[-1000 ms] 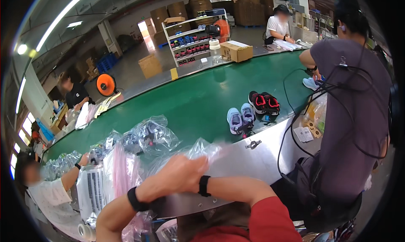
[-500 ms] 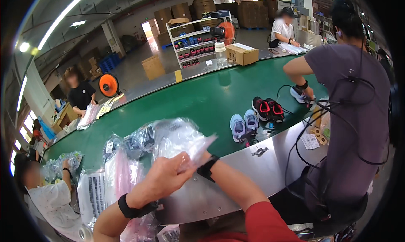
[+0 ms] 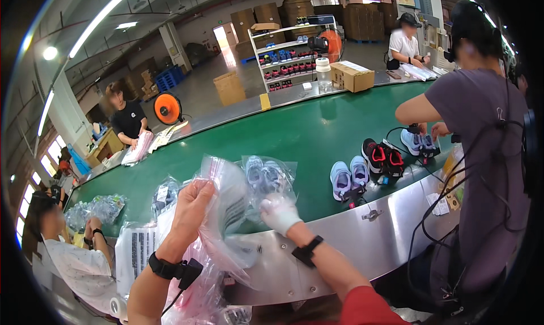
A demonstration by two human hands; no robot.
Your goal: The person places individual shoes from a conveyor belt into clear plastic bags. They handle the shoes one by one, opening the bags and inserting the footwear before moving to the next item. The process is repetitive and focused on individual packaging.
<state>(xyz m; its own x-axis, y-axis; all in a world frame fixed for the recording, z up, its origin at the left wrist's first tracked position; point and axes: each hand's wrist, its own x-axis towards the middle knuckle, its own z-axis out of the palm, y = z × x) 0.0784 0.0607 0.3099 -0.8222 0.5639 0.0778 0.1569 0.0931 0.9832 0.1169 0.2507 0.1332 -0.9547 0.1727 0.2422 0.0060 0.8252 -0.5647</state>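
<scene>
My left hand (image 3: 195,203) is closed on the top of a clear plastic bag (image 3: 226,197) with a pinkish upper edge, which hangs down to the right of the fingers. My right hand (image 3: 280,213), in a white glove, is closed at the near edge of a bagged pair of light blue shoes (image 3: 266,176) on the green belt. Its fingertips are partly lost in the shiny film. Another bagged pair of shoes (image 3: 165,193) lies just beyond my left hand. Stacked flat plastic bags (image 3: 135,251) lie left of my left forearm.
Light blue shoes (image 3: 341,181) and black-and-red shoes (image 3: 375,158) stand unbagged on the green belt (image 3: 226,138). A co-worker in purple (image 3: 476,126) handles shoes at right; another in white (image 3: 76,268) sits at left. A metal ledge (image 3: 334,240) runs along the near side.
My left hand has moved left and up with the plastic bag. My right hand has come out from behind it to the bagged shoes, which now lie farther right. The view has shifted slightly.
</scene>
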